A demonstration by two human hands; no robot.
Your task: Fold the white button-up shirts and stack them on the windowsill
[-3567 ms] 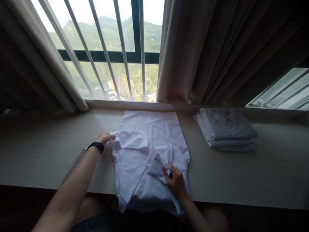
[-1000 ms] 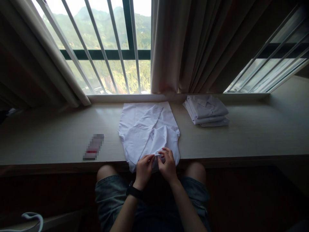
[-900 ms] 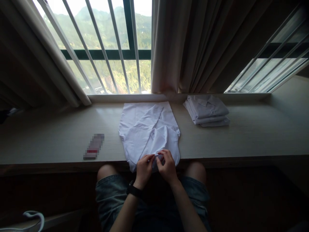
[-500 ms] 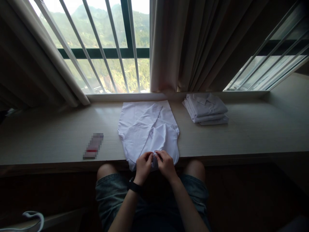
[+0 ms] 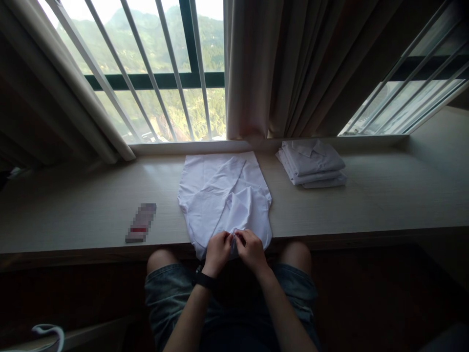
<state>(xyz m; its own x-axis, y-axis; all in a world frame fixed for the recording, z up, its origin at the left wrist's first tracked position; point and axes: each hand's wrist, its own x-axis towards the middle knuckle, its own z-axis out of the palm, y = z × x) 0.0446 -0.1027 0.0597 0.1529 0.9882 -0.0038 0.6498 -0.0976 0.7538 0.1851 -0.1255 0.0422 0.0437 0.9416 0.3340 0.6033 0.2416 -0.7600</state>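
Note:
A white shirt lies spread on the ledge, its sleeves folded across the body and its near end hanging over the front edge. My left hand pinches the shirt's cloth near that edge, fingertips closed. Right beside it, my right hand is also closed on the same bit of cloth, thumb and fingers together. The small piece between the fingertips is mostly hidden, so its exact part cannot be made out. A dark band sits on my left wrist.
A stack of folded white shirts rests at the right on the pale ledge. To the left lies a blurred-out oblong object. Curtains and a barred window stand behind. A white curved thing shows at lower left.
Both hands stay at the same place on the shirt, with only slight finger movement. The view has shifted a little.

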